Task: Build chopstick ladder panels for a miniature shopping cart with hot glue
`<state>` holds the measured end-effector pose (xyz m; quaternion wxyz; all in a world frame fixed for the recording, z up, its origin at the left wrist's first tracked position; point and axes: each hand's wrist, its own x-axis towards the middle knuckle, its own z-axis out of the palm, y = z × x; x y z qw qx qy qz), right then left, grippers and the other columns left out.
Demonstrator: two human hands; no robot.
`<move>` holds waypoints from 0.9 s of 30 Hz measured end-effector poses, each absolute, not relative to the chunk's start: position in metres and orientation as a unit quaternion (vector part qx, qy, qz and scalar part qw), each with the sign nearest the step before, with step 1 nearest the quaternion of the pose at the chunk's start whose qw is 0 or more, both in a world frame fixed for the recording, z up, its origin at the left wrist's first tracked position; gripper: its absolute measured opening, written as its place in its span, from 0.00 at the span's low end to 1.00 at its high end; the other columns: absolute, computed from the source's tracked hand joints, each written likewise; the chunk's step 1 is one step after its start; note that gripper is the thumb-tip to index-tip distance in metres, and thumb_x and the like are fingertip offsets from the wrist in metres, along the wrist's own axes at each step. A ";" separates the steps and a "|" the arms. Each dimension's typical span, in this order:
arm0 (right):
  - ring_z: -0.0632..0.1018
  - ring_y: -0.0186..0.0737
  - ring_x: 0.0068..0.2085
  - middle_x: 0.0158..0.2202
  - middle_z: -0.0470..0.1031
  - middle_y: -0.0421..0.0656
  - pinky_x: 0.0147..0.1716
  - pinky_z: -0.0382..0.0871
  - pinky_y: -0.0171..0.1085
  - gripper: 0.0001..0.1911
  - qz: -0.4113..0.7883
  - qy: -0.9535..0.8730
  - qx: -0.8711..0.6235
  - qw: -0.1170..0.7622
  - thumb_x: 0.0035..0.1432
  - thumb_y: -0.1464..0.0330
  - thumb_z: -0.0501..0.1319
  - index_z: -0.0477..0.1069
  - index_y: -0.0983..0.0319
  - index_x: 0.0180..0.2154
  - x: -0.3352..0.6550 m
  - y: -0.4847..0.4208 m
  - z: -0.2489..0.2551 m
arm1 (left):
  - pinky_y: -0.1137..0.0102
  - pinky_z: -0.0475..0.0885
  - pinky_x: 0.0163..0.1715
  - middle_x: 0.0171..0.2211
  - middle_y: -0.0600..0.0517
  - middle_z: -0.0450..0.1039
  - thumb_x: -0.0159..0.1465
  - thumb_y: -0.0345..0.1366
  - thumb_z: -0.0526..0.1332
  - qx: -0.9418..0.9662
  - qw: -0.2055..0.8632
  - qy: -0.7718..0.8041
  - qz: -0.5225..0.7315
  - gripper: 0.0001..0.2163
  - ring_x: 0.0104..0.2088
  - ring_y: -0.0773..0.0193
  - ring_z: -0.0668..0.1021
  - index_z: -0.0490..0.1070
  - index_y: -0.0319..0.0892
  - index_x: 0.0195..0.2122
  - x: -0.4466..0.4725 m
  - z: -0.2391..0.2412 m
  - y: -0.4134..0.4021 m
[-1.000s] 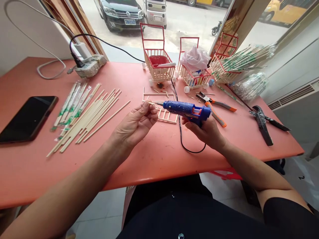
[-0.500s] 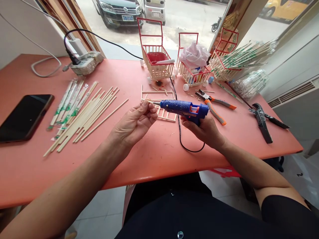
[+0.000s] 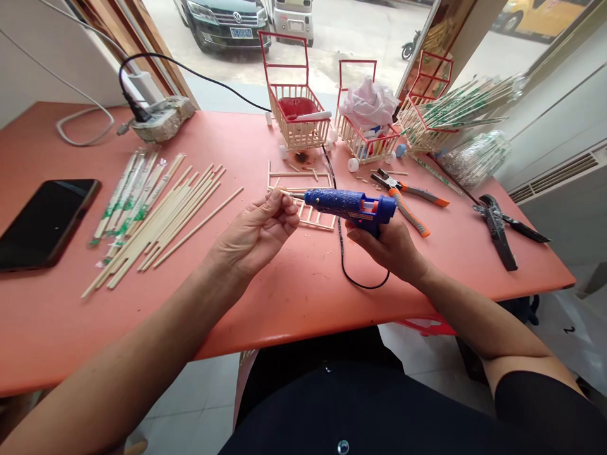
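Observation:
My right hand [image 3: 391, 249] is wrapped round the grip of a blue hot glue gun [image 3: 348, 203], whose nozzle points left. In a pinch, my left hand [image 3: 265, 230] holds a short wooden stick [image 3: 281, 189], mostly covered by the fingers. The nozzle tip is right at those fingertips; whether it touches the stick I cannot tell. Behind and below the gun, a ladder-like frame of thin sticks [image 3: 322, 225] lies on the table, partly hidden by the gun and my left hand. The gun's black cord [image 3: 342, 259] loops on the table beneath it.
On the orange table [image 3: 284, 309], loose chopsticks [image 3: 161, 234] and a phone [image 3: 47, 221] lie left. Pliers [image 3: 408, 205] and a black clamp-like tool [image 3: 497, 234] lie right. Stick-built carts [image 3: 303, 133] stand by the window. A power strip [image 3: 165, 120] sits at the back left.

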<state>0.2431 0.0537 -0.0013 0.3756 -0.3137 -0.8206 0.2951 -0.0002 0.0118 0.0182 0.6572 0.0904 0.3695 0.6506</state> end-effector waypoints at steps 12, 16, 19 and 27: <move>0.78 0.42 0.36 0.37 0.82 0.46 0.37 0.71 0.40 0.24 0.289 -0.825 -0.324 0.363 0.74 0.46 0.67 0.80 0.61 0.41 0.245 0.054 0.000 | 0.80 0.75 0.32 0.27 0.56 0.76 0.77 0.29 0.71 0.110 0.663 0.358 0.648 0.17 0.29 0.74 0.78 0.75 0.39 0.28 -0.002 0.012 0.012; 0.78 0.42 0.35 0.35 0.82 0.45 0.36 0.71 0.40 0.25 0.287 -0.822 -0.339 0.356 0.73 0.45 0.68 0.81 0.60 0.40 0.245 0.053 0.000 | 0.79 0.75 0.33 0.27 0.56 0.76 0.75 0.31 0.73 0.108 0.659 0.368 0.647 0.16 0.29 0.73 0.78 0.75 0.39 0.29 -0.002 0.012 0.012; 0.77 0.41 0.35 0.35 0.81 0.44 0.35 0.71 0.40 0.23 0.288 -0.819 -0.347 0.354 0.73 0.46 0.68 0.80 0.60 0.40 0.244 0.052 0.001 | 0.78 0.75 0.33 0.27 0.56 0.76 0.72 0.32 0.77 0.113 0.657 0.369 0.648 0.16 0.29 0.73 0.78 0.76 0.39 0.29 -0.002 0.011 0.012; 0.75 0.40 0.33 0.34 0.80 0.44 0.34 0.69 0.40 0.25 0.288 -0.821 -0.336 0.361 0.73 0.44 0.67 0.79 0.60 0.40 0.244 0.051 0.001 | 0.79 0.74 0.32 0.26 0.56 0.74 0.72 0.35 0.78 0.116 0.654 0.369 0.650 0.18 0.28 0.74 0.76 0.75 0.39 0.27 -0.001 0.012 0.012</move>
